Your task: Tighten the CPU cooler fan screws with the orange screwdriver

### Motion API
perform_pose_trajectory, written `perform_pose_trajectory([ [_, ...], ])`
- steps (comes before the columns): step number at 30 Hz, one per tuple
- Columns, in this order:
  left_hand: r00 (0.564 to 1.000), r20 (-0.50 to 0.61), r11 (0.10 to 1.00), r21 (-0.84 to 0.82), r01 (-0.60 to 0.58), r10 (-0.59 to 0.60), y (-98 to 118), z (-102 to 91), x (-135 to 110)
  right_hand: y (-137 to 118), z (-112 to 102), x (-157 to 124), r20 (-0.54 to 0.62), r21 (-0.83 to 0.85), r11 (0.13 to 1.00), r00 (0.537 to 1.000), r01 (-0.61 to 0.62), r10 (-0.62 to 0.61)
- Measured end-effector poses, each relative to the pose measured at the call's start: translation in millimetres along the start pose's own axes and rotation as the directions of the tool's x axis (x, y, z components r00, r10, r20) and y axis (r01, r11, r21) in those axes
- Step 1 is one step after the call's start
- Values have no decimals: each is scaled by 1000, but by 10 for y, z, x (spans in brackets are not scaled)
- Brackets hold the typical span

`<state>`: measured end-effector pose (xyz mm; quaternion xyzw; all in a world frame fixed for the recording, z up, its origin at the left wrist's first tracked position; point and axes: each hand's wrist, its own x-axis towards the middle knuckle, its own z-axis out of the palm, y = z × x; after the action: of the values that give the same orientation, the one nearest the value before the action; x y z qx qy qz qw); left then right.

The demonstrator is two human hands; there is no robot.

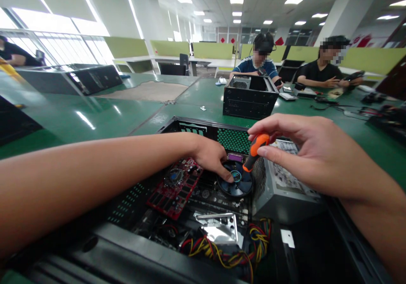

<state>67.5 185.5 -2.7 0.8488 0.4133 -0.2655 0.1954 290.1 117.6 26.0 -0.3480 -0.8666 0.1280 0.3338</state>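
An open computer case (190,127) lies in front of me on a green table. My right hand (304,153) pinches the orange-and-black handle of a screwdriver (255,150), which stands nearly upright over the black cooler fan (236,182). My left hand (211,155) reaches into the case, its fingers curled and a fingertip resting on the fan's rim. A red expansion card (174,186) sits to the left of the fan. The grey power supply (282,182) lies to the right of the fan, under my right hand.
Yellow, red and black cables (222,250) bundle at the case's near side, beside a silver bracket (218,229). A second black case (249,95) stands further back. Two people sit at the far side of the table (95,114); another black case (95,78) lies at the far left.
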Motion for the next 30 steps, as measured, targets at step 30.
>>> perform_pose_trajectory([
  [30, 996, 12, 990, 106, -92, 91, -17, -28, 34, 16, -6, -12, 2, 17, 1000, 1000, 16, -16],
])
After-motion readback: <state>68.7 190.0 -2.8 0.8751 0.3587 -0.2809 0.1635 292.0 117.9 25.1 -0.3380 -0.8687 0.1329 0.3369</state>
